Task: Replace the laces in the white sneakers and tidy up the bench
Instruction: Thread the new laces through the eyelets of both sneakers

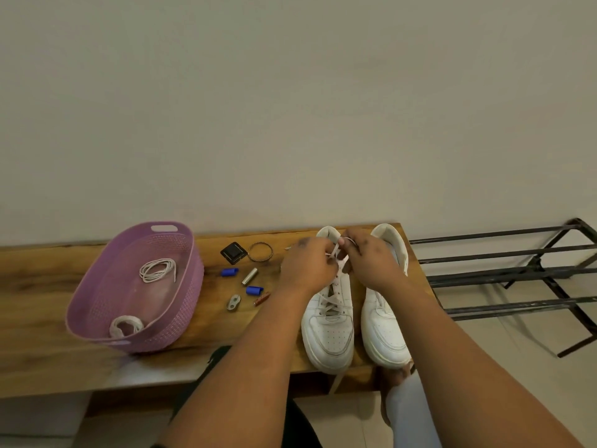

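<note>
Head view: both hands (308,265) (371,261) pinch lace (337,258); sneaker (329,321) toe points nearward.

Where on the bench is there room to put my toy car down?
Bare bench lies left of the basket, and a strip runs along the front edge before the basket. Between the basket and the left sneaker it is crowded with small bits like the bracelet and blue caps. Both hands work over that sneaker's lace.

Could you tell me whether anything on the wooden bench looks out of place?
Yes: small loose items, including two blue caps and a twisted metal ring, lie scattered on the wooden bench between the purple basket and white sneakers.
</note>
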